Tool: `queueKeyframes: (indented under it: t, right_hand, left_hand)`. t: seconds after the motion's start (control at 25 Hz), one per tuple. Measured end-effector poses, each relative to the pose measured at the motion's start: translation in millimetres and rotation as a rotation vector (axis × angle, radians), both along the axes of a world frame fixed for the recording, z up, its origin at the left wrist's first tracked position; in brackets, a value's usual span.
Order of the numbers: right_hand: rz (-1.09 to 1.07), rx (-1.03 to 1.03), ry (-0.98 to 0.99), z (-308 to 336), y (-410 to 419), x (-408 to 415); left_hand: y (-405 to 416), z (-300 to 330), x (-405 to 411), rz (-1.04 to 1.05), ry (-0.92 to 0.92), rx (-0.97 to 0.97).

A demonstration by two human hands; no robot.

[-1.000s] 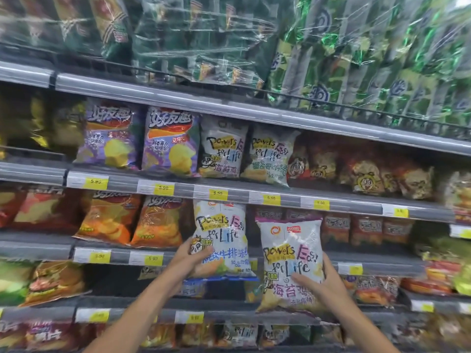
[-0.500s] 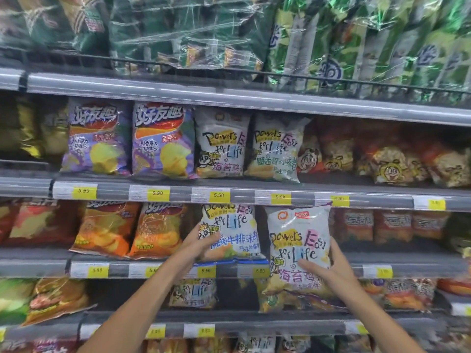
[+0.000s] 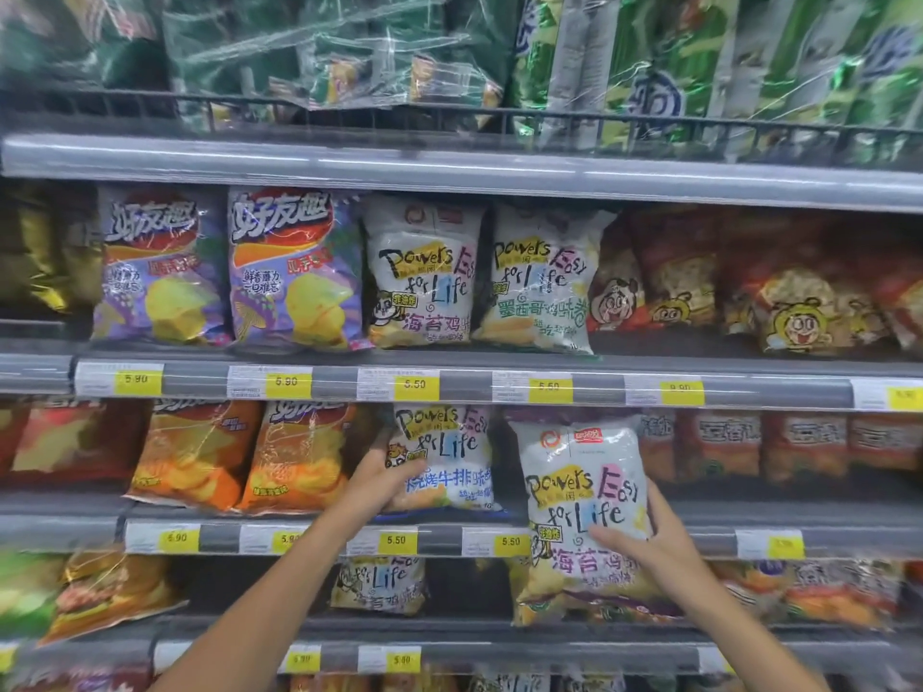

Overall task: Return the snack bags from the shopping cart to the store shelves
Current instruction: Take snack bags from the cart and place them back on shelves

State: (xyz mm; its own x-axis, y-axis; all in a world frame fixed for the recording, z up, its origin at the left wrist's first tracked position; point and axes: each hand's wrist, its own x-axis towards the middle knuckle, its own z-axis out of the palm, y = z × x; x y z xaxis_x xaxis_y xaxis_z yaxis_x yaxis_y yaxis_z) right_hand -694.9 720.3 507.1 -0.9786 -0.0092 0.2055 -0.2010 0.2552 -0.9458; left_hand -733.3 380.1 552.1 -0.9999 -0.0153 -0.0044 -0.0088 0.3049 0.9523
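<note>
Here, store shelves [image 3: 499, 387]: left hand [image 3: 384, 484] grips shelved bag [image 3: 444, 457], right hand [image 3: 649, 551] clasps white bag [image 3: 582, 491].

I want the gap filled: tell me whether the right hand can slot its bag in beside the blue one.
Probably yes: the right hand holds the white bag before an open slot beside the blue bag; nothing blocks it.

We read "Powers Easy for Life" on the white snack bag [image 3: 584, 506] and "5.50" on the yellow price tag [image 3: 510, 542] along the shelf edge [image 3: 699, 536].
</note>
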Motion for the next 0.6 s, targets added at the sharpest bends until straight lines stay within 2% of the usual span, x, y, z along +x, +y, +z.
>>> queueKeyframes:
  t: [0.08, 0.16, 0.28, 0.36, 0.48, 0.6]
  right_hand:
    - [0.010, -0.013, -0.005, -1, 2, -6]
    - [0.000, -0.036, -0.012, 0, 3, -13]
    - [-0.040, -0.085, -0.009, 6, 5, -25]
    - [-0.054, -0.085, -0.008, 10, 3, -33]
    - [-0.071, -0.060, -0.026, 18, 2, -44]
    - [-0.101, 0.012, -0.030, 24, -3, -59]
  left_hand:
    - [0, -7, -6, 0.099, 0.053, -0.100]
    - [6, -19, -8, 0.198, 0.190, -0.263]
    - [26, -31, -4, 0.224, 0.381, -0.425]
    - [37, -41, -7, 0.202, 0.420, -0.559]
    - [52, -47, -11, 0.171, 0.486, -0.875]
    - [51, -43, -15, 0.152, 0.423, -0.973]
